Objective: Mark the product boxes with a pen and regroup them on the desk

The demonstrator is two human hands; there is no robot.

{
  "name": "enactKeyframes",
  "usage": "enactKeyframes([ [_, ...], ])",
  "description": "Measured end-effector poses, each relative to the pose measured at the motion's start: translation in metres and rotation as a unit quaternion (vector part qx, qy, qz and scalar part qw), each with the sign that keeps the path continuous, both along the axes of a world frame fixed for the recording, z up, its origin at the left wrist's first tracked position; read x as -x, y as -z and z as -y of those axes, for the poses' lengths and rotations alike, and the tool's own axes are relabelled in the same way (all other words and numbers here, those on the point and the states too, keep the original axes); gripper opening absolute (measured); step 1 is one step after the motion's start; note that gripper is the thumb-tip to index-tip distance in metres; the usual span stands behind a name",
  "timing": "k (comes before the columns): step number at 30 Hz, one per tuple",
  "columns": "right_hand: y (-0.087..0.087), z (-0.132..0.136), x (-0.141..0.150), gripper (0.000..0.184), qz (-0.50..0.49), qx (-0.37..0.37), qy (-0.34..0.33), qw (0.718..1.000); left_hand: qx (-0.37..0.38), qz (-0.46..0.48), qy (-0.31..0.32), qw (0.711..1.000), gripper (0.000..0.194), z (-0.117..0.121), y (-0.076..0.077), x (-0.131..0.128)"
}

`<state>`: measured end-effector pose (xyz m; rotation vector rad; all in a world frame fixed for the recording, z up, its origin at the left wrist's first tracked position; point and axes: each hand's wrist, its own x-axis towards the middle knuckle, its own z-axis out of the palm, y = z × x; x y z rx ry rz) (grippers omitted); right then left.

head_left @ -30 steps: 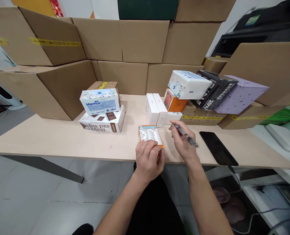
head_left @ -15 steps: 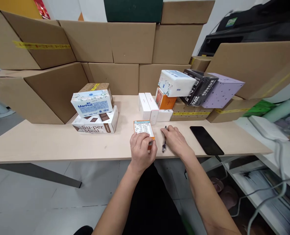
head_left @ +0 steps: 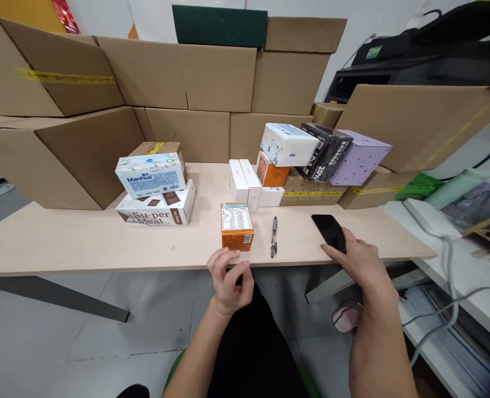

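Just beyond the table's front edge, my left hand (head_left: 230, 282) is raised with loosely curled fingers, and I see nothing in it. Close in front of it stands an orange box (head_left: 237, 239) with a white printed label on top. A pen (head_left: 273, 237) lies to the right of that box, untouched. Farther right, my right hand (head_left: 363, 260) grips the near end of a black smartphone (head_left: 328, 228), thumb on one side and fingers on the other. The phone lies on the table, its near end hidden by the hand.
Two slim white boxes (head_left: 245, 185) stand behind the orange box. At right is a pile with a tissue pack (head_left: 290, 145), a black box (head_left: 325, 152) and a lilac box (head_left: 361, 157). A Manhua tissue pack (head_left: 151, 176) rests on a Su-per Meal box (head_left: 157, 207) at left.
My left hand has let go of the orange box and drawn back toward me. My right hand has left the pen and moved right onto the smartphone. The view has shifted slightly.
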<state>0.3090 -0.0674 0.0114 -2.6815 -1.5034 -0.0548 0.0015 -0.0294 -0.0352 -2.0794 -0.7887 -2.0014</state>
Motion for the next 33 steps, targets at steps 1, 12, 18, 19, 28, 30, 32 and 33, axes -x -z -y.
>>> enactKeyframes([
  [1, 0.0, 0.001, 0.001, 0.071, 0.007, 0.0, -0.009, 1.0, 0.008, -0.006, 0.017, 1.0, 0.036, 0.008, 0.004, -0.001],
  [12, 0.013, 0.062, 0.054, 0.084, -0.038, -0.099, 0.001, 0.994, 0.133, -0.134, 0.182, 0.965, 0.03, 0.05, 0.029, -0.031],
  [18, 0.033, 0.081, 0.086, 0.097, -0.267, -0.256, -0.007, 0.929, 0.401, -0.055, 0.255, 0.878, 0.023, 0.066, 0.021, -0.037],
  [19, 0.034, 0.081, 0.095, 0.097, -0.298, -0.284, -0.016, 0.911, 0.452, -0.031, 0.273, 0.848, 0.028, 0.068, 0.017, -0.036],
  [28, 0.016, 0.059, 0.176, 0.088, -0.228, -0.415, -0.137, 0.87, 0.519, 0.188, 0.38, 0.742, 0.059, 0.066, -0.017, -0.022],
  [30, 0.016, 0.053, 0.183, 0.087, -0.183, -0.437, -0.172, 0.864, 0.506, 0.207, 0.364, 0.754, 0.058, 0.065, -0.023, -0.019],
  [32, 0.017, 0.046, 0.189, 0.086, -0.15, -0.458, -0.204, 0.852, 0.489, 0.222, 0.339, 0.773, 0.054, 0.062, -0.03, -0.016],
  [33, 0.018, 0.043, 0.192, 0.086, -0.137, -0.467, -0.215, 0.847, 0.484, 0.225, 0.327, 0.78, 0.051, 0.061, -0.034, -0.015],
])
